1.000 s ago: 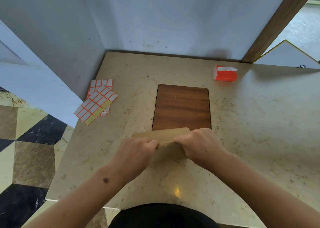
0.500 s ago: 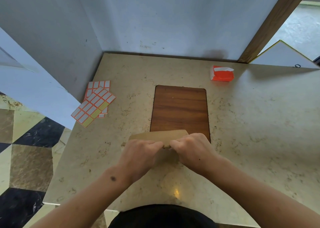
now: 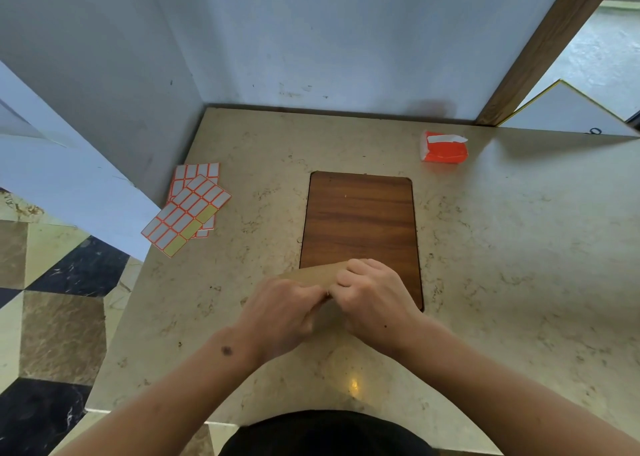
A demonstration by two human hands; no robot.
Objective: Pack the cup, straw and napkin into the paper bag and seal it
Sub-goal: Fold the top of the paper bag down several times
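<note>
Head view: the paper bag [image 3: 313, 275] is pinched along its folded top by both hands, at the near edge of the wooden inlay [image 3: 362, 227]. The left hand [image 3: 280, 312] and right hand [image 3: 372, 296] are curled tight on it, knuckles nearly touching. Its long axis runs left to right. Label sheets [image 3: 188, 209] are seen left of the inlay, a tissue pack [image 3: 443, 147] beyond its far right corner.

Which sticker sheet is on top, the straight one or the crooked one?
The crooked sheet is on top. It lies tilted across the straight sheet, covering most of it, and its near corner pokes over the counter edge.
</note>
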